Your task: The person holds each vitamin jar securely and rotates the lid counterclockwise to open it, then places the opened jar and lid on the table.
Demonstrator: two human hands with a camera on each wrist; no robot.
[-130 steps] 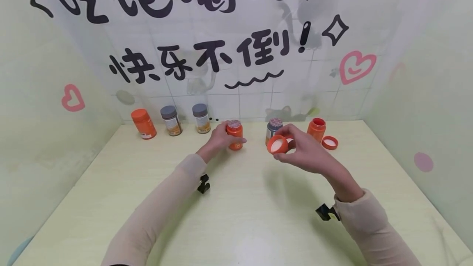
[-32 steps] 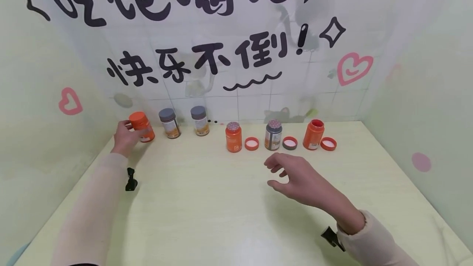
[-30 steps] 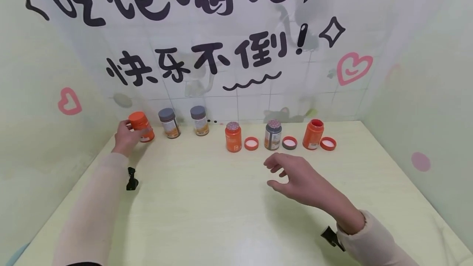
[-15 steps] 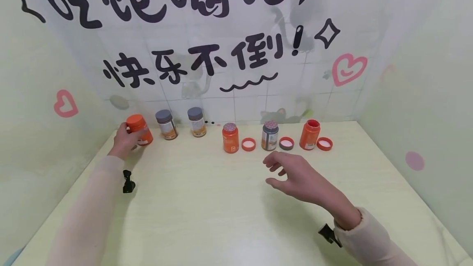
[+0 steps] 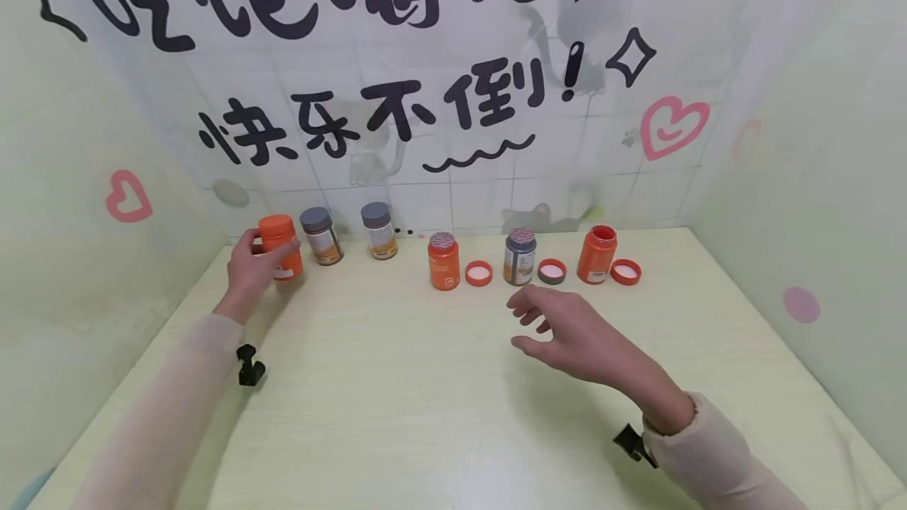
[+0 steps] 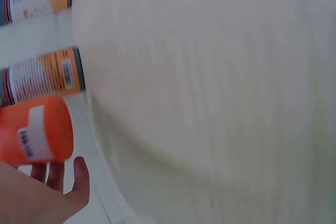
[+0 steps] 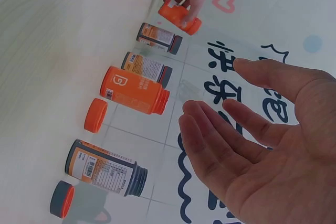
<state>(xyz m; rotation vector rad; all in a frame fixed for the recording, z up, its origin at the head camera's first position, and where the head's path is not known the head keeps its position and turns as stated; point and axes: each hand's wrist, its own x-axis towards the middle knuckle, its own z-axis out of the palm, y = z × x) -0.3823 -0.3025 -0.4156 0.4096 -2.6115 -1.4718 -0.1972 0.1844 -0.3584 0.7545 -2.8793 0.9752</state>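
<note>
My left hand [image 5: 253, 270] grips an orange pill bottle [image 5: 278, 241] with its orange cap on, at the back left. In the left wrist view the bottle's [image 6: 37, 132] base shows, with fingers wrapped behind it. Close to its right stands a grey-capped bottle [image 5: 322, 238], and another grey-capped bottle [image 5: 379, 233] is further right. My right hand [image 5: 567, 333] hovers over the table with fingers loosely bent and holds nothing. Nearest to it are an uncapped grey bottle [image 5: 520, 260] with a sealed mouth and its cap [image 5: 552, 271], lying inside up.
An uncapped orange bottle [image 5: 444, 264] with a sealed mouth has an orange cap [image 5: 479, 273] beside it. Further right is an orange bottle [image 5: 597, 256] with an open mouth and its cap [image 5: 627, 271]. A lettered back wall rises behind the table [image 5: 425, 384].
The right hand let go of its caps, which now lie by the bottles, and drew back. The left hand left the middle orange bottle, took the far-left one and moved it slightly right.
</note>
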